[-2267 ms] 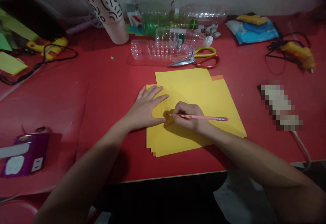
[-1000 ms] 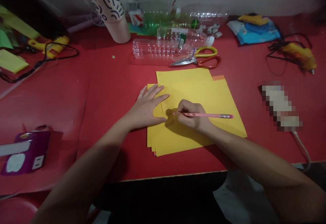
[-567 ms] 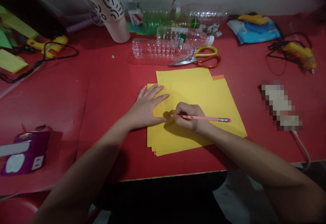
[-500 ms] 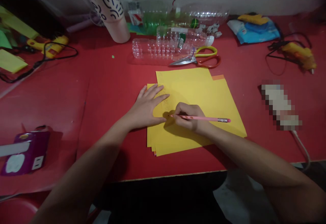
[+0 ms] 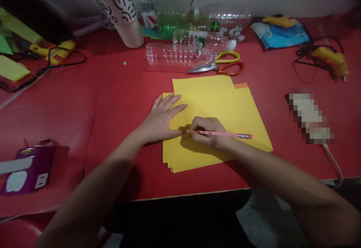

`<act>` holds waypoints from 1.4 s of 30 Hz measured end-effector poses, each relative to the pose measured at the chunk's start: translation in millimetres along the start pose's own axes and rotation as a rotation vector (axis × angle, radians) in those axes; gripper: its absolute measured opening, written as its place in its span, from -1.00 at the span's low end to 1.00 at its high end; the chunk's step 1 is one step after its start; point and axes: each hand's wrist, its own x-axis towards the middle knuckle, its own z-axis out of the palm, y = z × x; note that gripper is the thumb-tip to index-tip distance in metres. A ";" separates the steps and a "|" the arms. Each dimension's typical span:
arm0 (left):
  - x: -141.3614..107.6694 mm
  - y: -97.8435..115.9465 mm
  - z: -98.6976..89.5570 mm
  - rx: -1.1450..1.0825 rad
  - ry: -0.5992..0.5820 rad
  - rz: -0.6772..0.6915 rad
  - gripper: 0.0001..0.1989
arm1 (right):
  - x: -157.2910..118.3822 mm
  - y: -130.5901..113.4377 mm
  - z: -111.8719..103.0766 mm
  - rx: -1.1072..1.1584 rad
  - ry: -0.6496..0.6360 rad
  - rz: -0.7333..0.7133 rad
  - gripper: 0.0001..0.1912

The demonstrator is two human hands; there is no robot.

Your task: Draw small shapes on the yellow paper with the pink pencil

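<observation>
The red table (image 5: pixel 118 90) bears the yellow paper (image 5: pixel 214 97), a loose stack before the person — likely light, bendy, quick to slide or crease, best pressed flat near its edge. The left hand (image 5: pixel 160 124) lies spread on its left side, gripping nothing. The right hand (image 5: pixel 210 131) pinches the pencil (image 5: pixel 225 134) — probably light, stiff, easily held near its tip.

Shows smooth, dull yellow paper (image 5: pixel 214 101) under the fingers (image 5: pixel 178 109), shiny metal scissor blades (image 5: pixel 205 68) past them, and shiny, see-through plastic bottles (image 5: pixel 169 55) farther from the fingers.
</observation>
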 end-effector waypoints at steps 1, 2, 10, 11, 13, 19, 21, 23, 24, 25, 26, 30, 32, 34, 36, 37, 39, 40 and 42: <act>0.1 0.4 -0.4 0.003 -0.005 -0.002 -0.23 | 0.3 0.0 0.1 -0.003 0.002 -0.004 -0.90; 0.1 0.7 -0.7 0.005 -0.011 -0.004 -0.23 | 0.6 0.0 0.1 -0.006 0.001 -0.007 -0.90; -0.4 -3.1 2.4 -0.003 0.018 0.012 -0.25 | -0.3 -0.6 -0.3 0.030 0.006 -0.021 -0.89; -0.3 -4.2 2.9 -0.001 0.020 0.017 -0.24 | -0.6 -0.4 -0.4 0.040 0.053 -0.026 -0.89; 0.1 -6.2 3.6 0.007 0.016 0.025 -0.22 | 0.0 1.5 -1.1 0.034 0.209 -0.051 -0.91; 0.5 -8.4 2.3 0.039 -0.024 0.011 -0.14 | 11.1 20.3 -5.3 -0.287 0.383 -0.254 -0.83; -0.2 -7.9 1.6 0.054 -0.041 0.003 -0.14 | 13.6 26.6 -4.4 -0.399 0.351 -0.294 -0.76; -1.0 -7.8 0.8 0.069 -0.031 -0.005 -0.15 | 14.0 29.8 -2.5 -0.527 0.298 -0.261 -0.75; -1.4 -7.9 0.4 0.076 -0.023 -0.015 -0.14 | 13.3 30.0 -1.7 -0.583 0.266 -0.238 -0.72; -1.8 -8.3 0.0 0.078 -0.017 -0.028 -0.13 | 12.3 29.3 -1.4 -0.629 0.218 -0.216 -0.67; -2.2 -8.8 -0.4 0.079 0.000 -0.042 -0.11 | 11.0 27.8 -1.4 -0.663 0.168 -0.201 -0.62; -6.4 -12.6 0.5 0.111 0.041 -0.086 -0.11 | 4.0 17.4 -5.7 -0.744 0.018 -0.161 -0.51; -11.3 -15.7 3.1 0.145 0.068 -0.082 -0.16 | -0.1 12.5 -8.1 -0.775 -0.016 -0.160 -0.44; -17.9 -19.5 6.5 0.173 0.093 -0.068 -0.18 | -3.6 10.2 -9.1 -0.796 -0.032 -0.181 -0.37; -24.6 -23.1 9.8 0.186 0.093 -0.050 -0.16 | -5.3 10.7 -8.6 -0.809 -0.021 -0.223 -0.38; -27.4 -24.5 11.1 0.192 0.089 -0.048 -0.15 | -5.2 11.7 -8.0 -0.815 -0.013 -0.253 -0.44; -31.3 -26.1 12.7 0.207 0.078 -0.054 -0.13 | -3.5 13.2 -6.5 -0.841 -0.012 -0.318 -0.63; -32.4 -26.2 13.0 0.215 0.074 -0.056 -0.13 | -2.5 13.1 -5.8 -0.865 -0.020 -0.342 -0.73; -33.2 -25.6 13.0 0.228 0.072 -0.058 -0.13 | -2.3 9.0 -4.8 -0.920 -0.041 -0.356 -0.80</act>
